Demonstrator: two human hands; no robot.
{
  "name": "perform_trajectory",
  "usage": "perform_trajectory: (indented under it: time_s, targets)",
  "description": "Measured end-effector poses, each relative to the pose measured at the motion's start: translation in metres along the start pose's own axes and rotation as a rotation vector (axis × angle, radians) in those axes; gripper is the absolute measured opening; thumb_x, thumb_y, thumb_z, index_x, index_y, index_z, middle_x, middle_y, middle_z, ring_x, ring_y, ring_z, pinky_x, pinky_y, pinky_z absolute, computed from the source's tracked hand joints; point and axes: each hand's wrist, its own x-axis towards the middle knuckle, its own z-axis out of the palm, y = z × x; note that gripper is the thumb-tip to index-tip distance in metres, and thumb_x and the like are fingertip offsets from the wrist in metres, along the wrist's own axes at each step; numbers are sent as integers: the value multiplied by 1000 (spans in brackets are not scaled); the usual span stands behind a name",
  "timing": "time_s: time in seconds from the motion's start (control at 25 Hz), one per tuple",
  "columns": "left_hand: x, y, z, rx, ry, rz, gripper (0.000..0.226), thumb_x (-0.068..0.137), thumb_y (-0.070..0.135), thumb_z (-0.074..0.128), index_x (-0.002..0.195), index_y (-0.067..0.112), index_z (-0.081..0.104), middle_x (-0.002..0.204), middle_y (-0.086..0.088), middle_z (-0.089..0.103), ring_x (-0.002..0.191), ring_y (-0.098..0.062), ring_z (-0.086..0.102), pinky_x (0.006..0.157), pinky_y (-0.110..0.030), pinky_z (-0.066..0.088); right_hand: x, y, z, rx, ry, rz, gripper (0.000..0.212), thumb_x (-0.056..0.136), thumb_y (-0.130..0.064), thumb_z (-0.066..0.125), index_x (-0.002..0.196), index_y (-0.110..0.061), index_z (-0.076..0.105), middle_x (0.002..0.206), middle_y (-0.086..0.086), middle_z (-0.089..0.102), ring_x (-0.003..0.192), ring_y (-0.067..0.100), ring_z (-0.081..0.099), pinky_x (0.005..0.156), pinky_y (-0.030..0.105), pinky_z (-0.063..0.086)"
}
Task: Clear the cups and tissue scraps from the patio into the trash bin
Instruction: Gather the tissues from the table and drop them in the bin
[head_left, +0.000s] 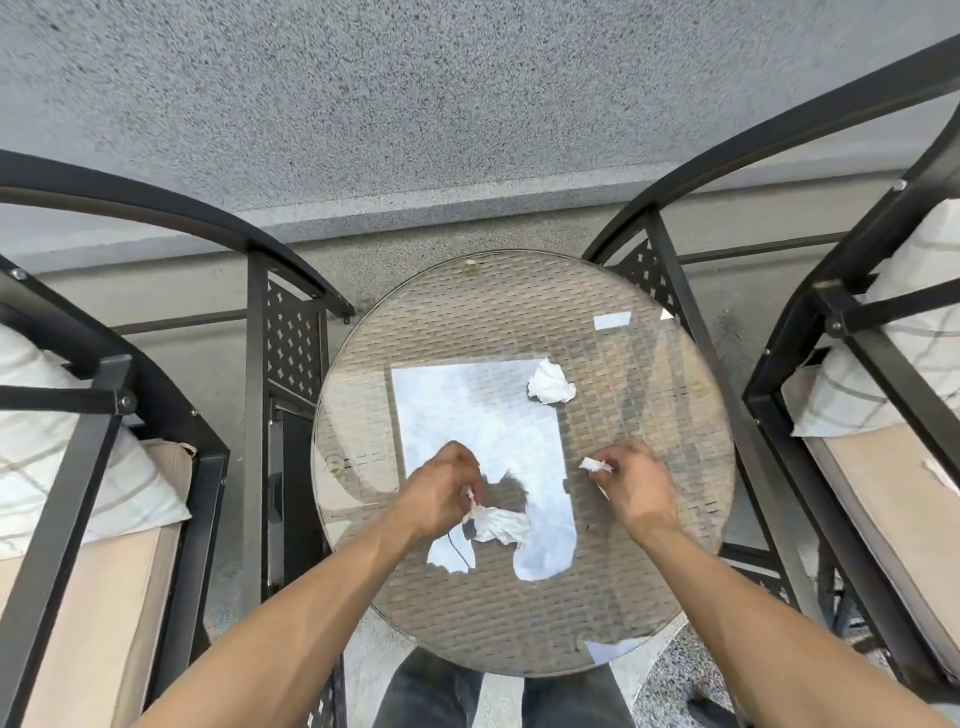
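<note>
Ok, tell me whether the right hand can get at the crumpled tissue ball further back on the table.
Probably yes: the tissue ball lies on open glass beyond the right hand with nothing between, though that hand already pinches a small scrap.

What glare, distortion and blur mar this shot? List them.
Head view: the glass table top mirrors a bright patch of sky at its centre, washing out the wicker weave beneath; wide-angle bending curves the chair frames at both sides; the left hand and right hand, each pinching tissue, are slightly motion-blurred; the crumpled tissue stays sharp, with soft, even daylight and faint shadows.
</note>
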Motion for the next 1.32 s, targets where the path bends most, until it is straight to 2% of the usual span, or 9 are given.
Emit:
perform_trajectory:
  time_s: [0.2,0.32,0.48,0.56,0.72,0.88,1.08,1.2,1.32]
  targets:
    - [5,20,28,199,-279,158,24,82,-1,58,90,18,70,151,6,29,109,-22,58,77,-25,41,43,-43,-12,-95,-17,-118,14,82,-30,75,96,-30,76,154,-17,28,133,17,34,103,39,41]
    - [7,11,45,331,-325,138,23,83,0,60,95,19,65,151,6,25,101,-32,61,70,-29,38,66,-58,-13,-203,-60,-199,13,82,-33,74,95,-32,77,156,-23,19,134,18,25,105,38,35]
    - [7,-5,62,377,-250,133,38,80,-5,58,112,15,55,136,-2,32,86,-34,60,66,-33,44,88,-72,2,-347,-202,-278,19,86,-29,68,104,-28,73,146,-19,42,131,17,35,105,30,34]
    - [6,-7,69,393,-230,114,43,80,-8,56,117,14,55,128,-5,38,86,-33,60,67,-35,47,88,-74,14,-318,-148,-271,18,88,-20,65,104,-24,72,136,-15,51,126,16,44,103,27,36]
    - [6,-3,65,322,-222,54,34,84,-3,54,114,13,58,127,-6,46,97,-33,59,78,-36,48,80,-74,26,-303,-72,-242,27,87,0,58,99,-21,71,117,-1,62,105,22,60,89,29,48]
    - [1,2,55,321,-254,-31,29,84,3,54,109,17,53,125,-3,47,94,-31,62,75,-37,50,65,-68,23,-281,-122,-167,32,86,-1,60,105,-26,68,113,6,66,98,24,63,85,32,53]
    - [-16,0,25,257,-59,-21,27,85,10,53,111,19,47,114,-1,46,86,-28,58,54,-31,35,37,-74,8,-188,-115,-147,52,88,-7,60,136,-24,51,127,7,63,112,24,61,95,34,50]
    - [-27,-3,-3,105,166,6,32,81,7,51,108,23,49,105,2,47,85,-26,58,64,-38,47,16,-90,-8,-157,-48,-186,32,90,-13,60,120,-22,65,121,5,65,108,25,61,88,29,47]
    - [-35,-4,-33,-28,390,28,39,78,-1,50,108,23,56,100,5,48,88,-19,56,72,-34,47,-9,-109,-31,-70,96,-315,20,88,-14,62,105,-21,71,107,3,66,98,23,61,80,30,46]
